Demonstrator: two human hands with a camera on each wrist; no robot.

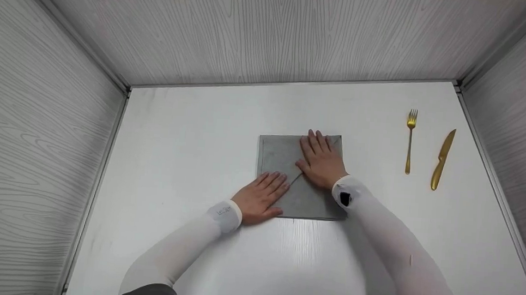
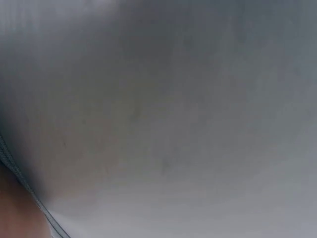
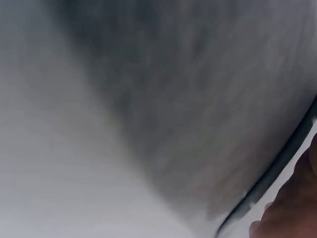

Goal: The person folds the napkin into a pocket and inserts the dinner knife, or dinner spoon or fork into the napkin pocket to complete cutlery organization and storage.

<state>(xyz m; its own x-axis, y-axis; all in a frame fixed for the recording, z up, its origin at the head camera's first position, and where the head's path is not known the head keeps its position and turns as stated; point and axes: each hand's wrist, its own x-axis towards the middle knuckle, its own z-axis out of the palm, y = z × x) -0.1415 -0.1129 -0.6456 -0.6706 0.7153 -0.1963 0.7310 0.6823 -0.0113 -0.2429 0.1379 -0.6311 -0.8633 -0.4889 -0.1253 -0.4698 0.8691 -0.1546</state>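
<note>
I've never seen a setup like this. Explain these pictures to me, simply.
There is no machine here: each grip is a person's bare hand. The wide picture comes from a camera worn on the head, looking forward and down. The other two come from cameras on the left and right wrists; they are blurred close-ups, mostly grey, with a little skin at a lower corner.

On the white table lies a grey square sheet, perhaps folded cloth, with a diagonal line across it. The left hand rests on its lower left part, and the right hand lies on its upper right part. To the right are a gold fork and, further right, a gold knife. Neither hand holds anything; both lie flat on the sheet.
</note>
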